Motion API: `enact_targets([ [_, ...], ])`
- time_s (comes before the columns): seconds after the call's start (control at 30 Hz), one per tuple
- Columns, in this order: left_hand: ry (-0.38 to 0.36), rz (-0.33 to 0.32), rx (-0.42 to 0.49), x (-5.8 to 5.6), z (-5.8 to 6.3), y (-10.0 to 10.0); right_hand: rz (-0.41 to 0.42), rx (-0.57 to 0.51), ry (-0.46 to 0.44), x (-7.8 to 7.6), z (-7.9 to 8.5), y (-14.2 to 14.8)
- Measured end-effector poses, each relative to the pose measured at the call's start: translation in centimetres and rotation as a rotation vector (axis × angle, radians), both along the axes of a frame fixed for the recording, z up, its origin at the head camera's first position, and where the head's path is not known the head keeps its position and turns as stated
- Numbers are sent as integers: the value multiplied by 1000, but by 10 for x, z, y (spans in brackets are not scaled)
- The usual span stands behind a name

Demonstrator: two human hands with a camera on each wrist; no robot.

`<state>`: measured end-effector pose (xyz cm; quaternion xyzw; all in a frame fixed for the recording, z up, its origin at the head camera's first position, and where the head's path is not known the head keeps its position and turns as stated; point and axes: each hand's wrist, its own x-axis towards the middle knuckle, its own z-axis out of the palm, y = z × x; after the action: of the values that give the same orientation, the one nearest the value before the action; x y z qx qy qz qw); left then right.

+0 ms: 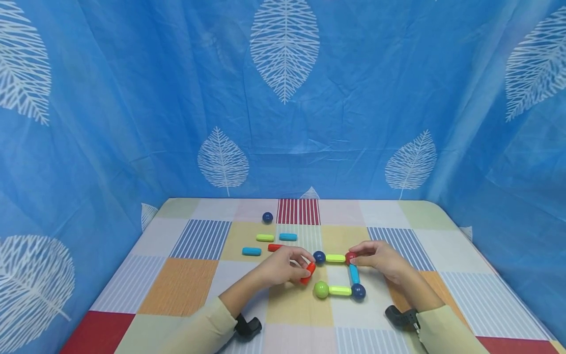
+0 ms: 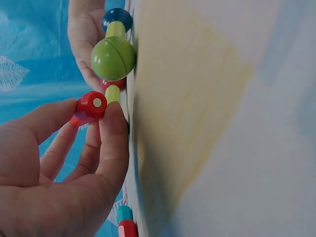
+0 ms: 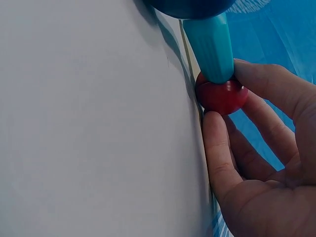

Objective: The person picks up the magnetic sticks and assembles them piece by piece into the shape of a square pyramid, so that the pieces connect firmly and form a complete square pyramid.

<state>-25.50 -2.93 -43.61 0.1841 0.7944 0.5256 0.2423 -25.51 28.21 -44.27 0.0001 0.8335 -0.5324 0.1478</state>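
My left hand (image 1: 285,265) pinches a red rod (image 2: 92,106) between thumb and fingers, its pale round end showing in the left wrist view. Just right of it lies a three-sided frame of balls and rods. A dark blue ball (image 1: 319,257) joins a yellow-green rod (image 1: 335,258) to a red ball (image 3: 222,97). From there a light blue rod (image 3: 211,47) runs to another dark blue ball (image 1: 358,292), then a second yellow-green rod (image 1: 340,291) ends at a green ball (image 2: 113,59). My right hand (image 1: 383,260) holds the red ball between thumb and fingers.
Behind my left hand lie two light blue rods (image 1: 251,251), a yellow-green rod (image 1: 265,237) and a red rod (image 1: 275,247), partly hidden by the hand. A loose dark blue ball (image 1: 267,217) sits farther back. A patchwork cloth (image 1: 177,285) covers the table; blue curtains (image 1: 283,147) surround it.
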Motion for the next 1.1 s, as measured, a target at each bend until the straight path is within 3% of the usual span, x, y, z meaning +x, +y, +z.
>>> enact_targets([
  [0.5, -137, 105, 100, 3, -1, 17, -9, 18, 9, -1, -1, 1],
  [0.63, -176, 107, 143, 3, -2, 21, 3, 3, 10, 0, -1, 1],
  [1.1, -129, 91, 119, 2, -6, 30, -30, 10, -13, -1, -1, 1],
])
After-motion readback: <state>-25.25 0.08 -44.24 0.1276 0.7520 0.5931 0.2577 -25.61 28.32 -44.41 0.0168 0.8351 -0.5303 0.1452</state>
